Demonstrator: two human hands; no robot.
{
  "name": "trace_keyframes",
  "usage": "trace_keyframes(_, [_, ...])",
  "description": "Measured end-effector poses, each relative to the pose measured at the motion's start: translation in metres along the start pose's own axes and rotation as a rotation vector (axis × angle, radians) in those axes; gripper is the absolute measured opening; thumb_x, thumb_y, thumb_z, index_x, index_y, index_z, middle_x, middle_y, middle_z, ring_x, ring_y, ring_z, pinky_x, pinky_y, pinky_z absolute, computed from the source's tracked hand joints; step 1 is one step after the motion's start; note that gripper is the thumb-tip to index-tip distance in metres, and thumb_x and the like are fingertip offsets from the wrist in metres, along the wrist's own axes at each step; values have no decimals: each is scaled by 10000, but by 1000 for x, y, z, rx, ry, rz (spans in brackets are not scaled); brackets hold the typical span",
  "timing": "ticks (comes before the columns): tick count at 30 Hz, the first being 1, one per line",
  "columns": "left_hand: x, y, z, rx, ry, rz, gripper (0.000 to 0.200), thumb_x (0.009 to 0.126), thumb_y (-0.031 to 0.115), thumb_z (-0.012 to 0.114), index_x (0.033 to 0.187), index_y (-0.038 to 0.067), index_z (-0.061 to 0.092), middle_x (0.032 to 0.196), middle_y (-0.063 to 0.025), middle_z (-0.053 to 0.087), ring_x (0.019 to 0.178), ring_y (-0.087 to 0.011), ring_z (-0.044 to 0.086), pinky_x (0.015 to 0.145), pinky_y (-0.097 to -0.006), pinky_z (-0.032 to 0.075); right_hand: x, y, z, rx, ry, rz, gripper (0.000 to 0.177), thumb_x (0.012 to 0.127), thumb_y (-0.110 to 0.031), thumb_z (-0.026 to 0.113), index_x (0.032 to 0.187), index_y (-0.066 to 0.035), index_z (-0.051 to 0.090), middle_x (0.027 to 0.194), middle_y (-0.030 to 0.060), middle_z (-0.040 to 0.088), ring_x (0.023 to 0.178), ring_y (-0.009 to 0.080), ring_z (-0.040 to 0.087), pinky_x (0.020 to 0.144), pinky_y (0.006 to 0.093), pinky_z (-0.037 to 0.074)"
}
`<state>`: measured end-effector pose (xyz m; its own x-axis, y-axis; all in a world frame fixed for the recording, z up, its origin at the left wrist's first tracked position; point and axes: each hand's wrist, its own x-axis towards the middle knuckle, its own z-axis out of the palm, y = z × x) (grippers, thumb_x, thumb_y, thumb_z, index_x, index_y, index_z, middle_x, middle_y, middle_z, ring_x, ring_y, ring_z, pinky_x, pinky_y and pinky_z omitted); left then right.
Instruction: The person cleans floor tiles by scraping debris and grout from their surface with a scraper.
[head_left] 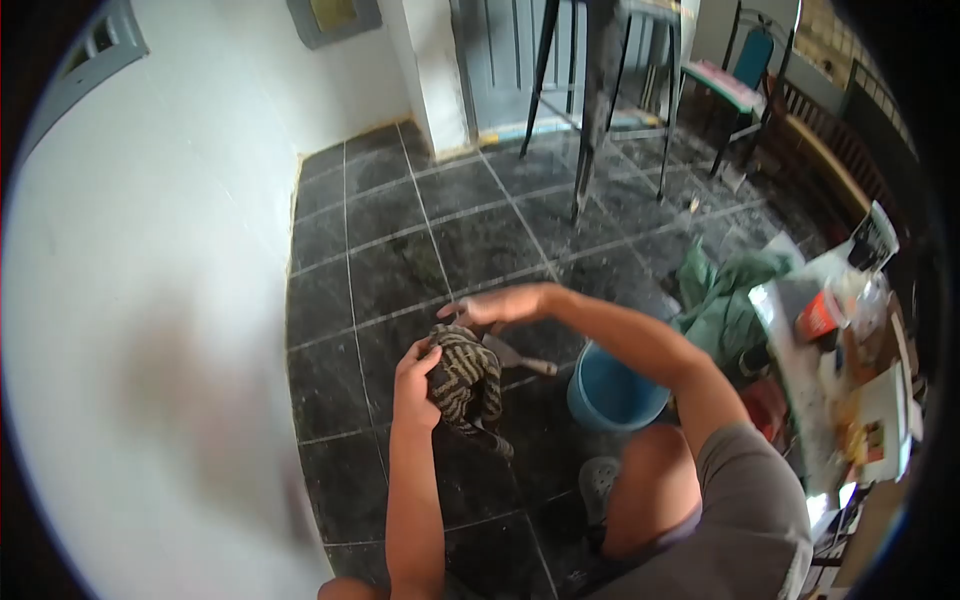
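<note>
My left hand (pixel 415 368) grips a crumpled black-and-tan striped cloth (pixel 468 378) and holds it above the dark tiled floor. My right hand (pixel 500 304) reaches across from the right. Its fingers rest on the cloth's top edge and seem to pinch it, though the hand is blurred. A small tool with a flat blade and a pale handle (pixel 525 360) shows just behind the cloth, under my right wrist. Whether it is held or lies on the floor cannot be told.
A blue bucket (pixel 612 392) stands on the floor by my knee. Green fabric (pixel 728 296) is heaped beside a cluttered table (pixel 800 400) at the right. Tall stool legs (pixel 588 130) and a chair (pixel 742 72) stand farther back. A white wall (pixel 160 300) fills the left.
</note>
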<state>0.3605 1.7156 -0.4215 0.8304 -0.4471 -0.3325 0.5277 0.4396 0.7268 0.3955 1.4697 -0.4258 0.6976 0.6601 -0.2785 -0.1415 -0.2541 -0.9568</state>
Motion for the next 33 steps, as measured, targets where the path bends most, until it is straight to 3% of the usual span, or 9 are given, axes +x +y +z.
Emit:
trace_keyframes(4, [-7,83,70,-222,135,102,225,953,117,596,1152,13,584,1072,-108,658,965,-236,663,852,-383,551,-7,-91,48,252,202,-26,1068,764,-258,869,1543,-12,181,1395,167,513,1299,260,477,1118,403,388])
trace_keyframes(7, [-42,145,139,-164,140,119,316,966,177,624,1227,13,554,1149,-121,639,1026,-227,649,855,-374,557,-68,-215,58,484,351,-138,975,717,-141,894,1478,-5,299,1304,136,585,1207,228,557,1037,377,474])
trace_keyframes(12, [-172,260,250,835,-49,333,756,828,267,817,1429,25,428,1410,-153,490,1197,-270,572,957,-384,509,-182,-355,81,732,494,-189,628,812,-95,796,1364,-23,506,1198,93,663,1098,201,632,974,359,517])
trace_keyframes(15, [-232,270,312,812,-238,68,808,805,244,832,1447,6,405,1399,-131,517,1204,-254,569,1004,-396,473,-247,-416,86,1146,598,-68,547,846,-186,784,1302,9,553,1150,96,682,1020,216,675,895,354,560])
trace_keyframes(22, [-255,302,466,244,93,-9,652,834,186,792,1381,1,489,1248,-109,630,1165,-225,593,1016,-372,446,-343,-517,54,816,691,-2,1064,844,-459,774,1549,23,139,1504,165,376,1375,257,395,1094,382,387])
trace_keyframes(27, [-249,343,470,860,103,178,637,958,382,641,1433,3,449,1402,-217,517,1283,-290,518,1046,-400,424,-332,-549,30,582,516,72,625,861,-263,762,1381,-13,520,1278,133,615,1255,230,535,1072,361,412])
trace_keyframes(29, [-264,368,449,1222,156,294,662,980,440,585,1461,15,425,1417,-186,526,1307,-303,506,1063,-402,404,-322,-588,-1,611,787,129,482,886,-277,718,1277,-17,609,1191,108,664,1165,230,601,1047,363,432])
trace_keyframes(31, [-294,399,428,890,307,201,634,981,441,576,1456,40,452,1433,-211,514,1300,-347,516,1064,-423,408,-312,-541,-83,283,793,-217,484,975,-412,556,1272,-37,628,1235,101,665,1163,232,607,1031,342,430])
trace_keyframes(33, [-335,396,383,793,489,152,618,971,446,575,1446,63,478,1423,-212,529,1291,-367,528,1062,-432,415,-325,-552,-214,-284,903,21,473,1035,-378,421,1327,-48,592,1255,125,647,1148,226,593,1005,342,443])
